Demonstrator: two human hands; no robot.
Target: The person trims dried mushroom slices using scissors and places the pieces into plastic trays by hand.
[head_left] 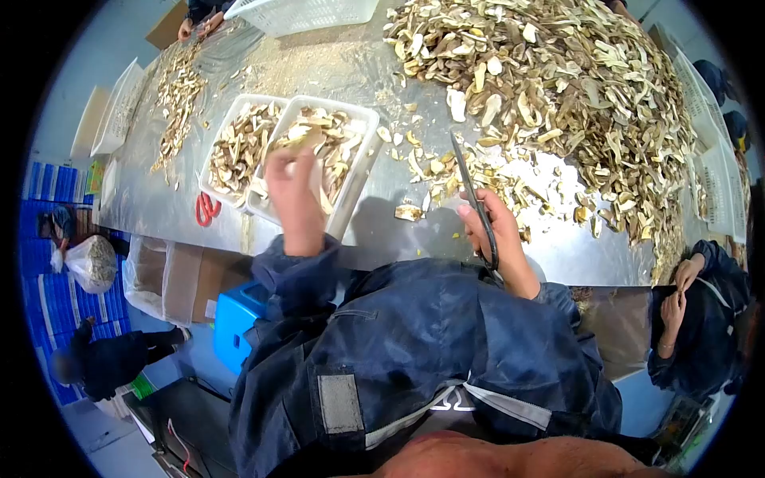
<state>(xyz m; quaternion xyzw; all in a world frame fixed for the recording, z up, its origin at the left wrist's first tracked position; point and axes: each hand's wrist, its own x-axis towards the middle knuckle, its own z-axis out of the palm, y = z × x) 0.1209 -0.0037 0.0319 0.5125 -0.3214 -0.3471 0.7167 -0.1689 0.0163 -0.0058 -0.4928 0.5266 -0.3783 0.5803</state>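
Note:
My left hand (296, 195) is over the front white tray (362, 171), its fingers smeared by motion, so I cannot tell whether it holds anything. Sliced dried mushrooms (339, 131) lie in that tray. Gripped in my right hand (502, 231) are long, dark scissors (468, 179), their tips pointing away from me over the table. Small mushroom pieces (438, 166) are scattered around the blades. One thick, pale mushroom chunk (409, 213) rests on the metal between my hands.
A large heap of mushroom slices (574, 88) covers the right side of the metal table (382, 239). Another filled tray (231, 155) stands left, near red-handled scissors (207, 209). White baskets (303, 14) line the far edge. Other people's hands (676, 307) show at right and far left.

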